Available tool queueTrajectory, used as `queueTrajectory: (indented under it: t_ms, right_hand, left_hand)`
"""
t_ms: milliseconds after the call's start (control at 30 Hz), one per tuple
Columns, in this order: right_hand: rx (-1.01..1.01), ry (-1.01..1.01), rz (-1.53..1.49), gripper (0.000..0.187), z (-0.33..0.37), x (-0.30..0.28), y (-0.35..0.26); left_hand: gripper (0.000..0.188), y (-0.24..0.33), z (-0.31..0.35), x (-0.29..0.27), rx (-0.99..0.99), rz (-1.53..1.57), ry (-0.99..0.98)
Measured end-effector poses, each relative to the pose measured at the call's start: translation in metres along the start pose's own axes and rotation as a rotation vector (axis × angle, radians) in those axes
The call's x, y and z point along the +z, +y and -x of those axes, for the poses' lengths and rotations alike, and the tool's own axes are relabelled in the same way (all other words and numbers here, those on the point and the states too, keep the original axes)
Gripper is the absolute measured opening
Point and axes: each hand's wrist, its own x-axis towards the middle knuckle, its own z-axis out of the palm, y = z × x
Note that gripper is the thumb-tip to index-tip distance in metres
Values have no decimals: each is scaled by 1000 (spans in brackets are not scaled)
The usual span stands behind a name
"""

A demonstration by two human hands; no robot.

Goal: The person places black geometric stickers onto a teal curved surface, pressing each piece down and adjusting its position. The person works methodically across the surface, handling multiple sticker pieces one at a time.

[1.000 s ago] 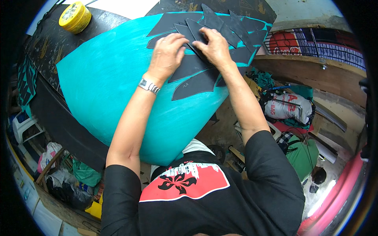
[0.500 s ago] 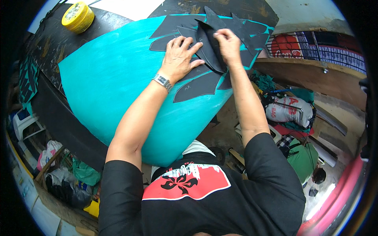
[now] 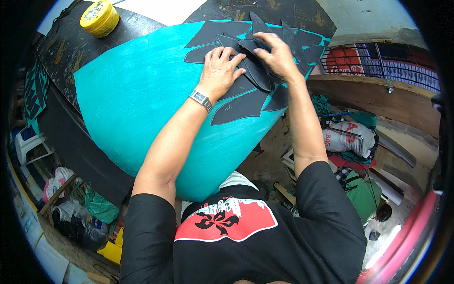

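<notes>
One turquoise sheet (image 3: 142,99) lies bare to its left edge. Left hand (image 3: 222,71): fingers spread on black pieces (image 3: 255,73). Right hand (image 3: 278,57): fingers parted, hold unclear. One yellow tub (image 3: 100,20).

Black pieces (image 3: 256,75) partly hidden behind the right hand (image 3: 280,57) — white sheet (image 3: 163,10) cut off at top

Stained worktable (image 3: 61,52) and cut pieces (image 3: 243,111) suggest a workshop.
</notes>
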Motion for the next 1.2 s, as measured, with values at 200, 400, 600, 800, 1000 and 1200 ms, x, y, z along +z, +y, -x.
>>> queueTrajectory:
  t_ms: [200,400,600,800,1000,1200]
  right_hand:
    - [-207,115,364,41,2,21,14]
    - [-254,336,524,13,-19,-15,17]
    - [-251,431,546,17,-28,-17,10]
    - [-391,309,638,36,-43,-36,4]
    - [-614,-91,663,47,-53,-70,1]
    - [-506,-262,707,28,-76,-93,1]
  left_hand:
    - [40,2,1,6,-14,9,10]
    - [42,9,-1,3,-11,-56,-5]
    - [46,12,0,3,-8,-59,-5]
    - [51,12,1,6,15,-66,11]
    - [51,16,0,8,-5,-105,-51]
    - [50,18,-1,11,-5,-139,-71]
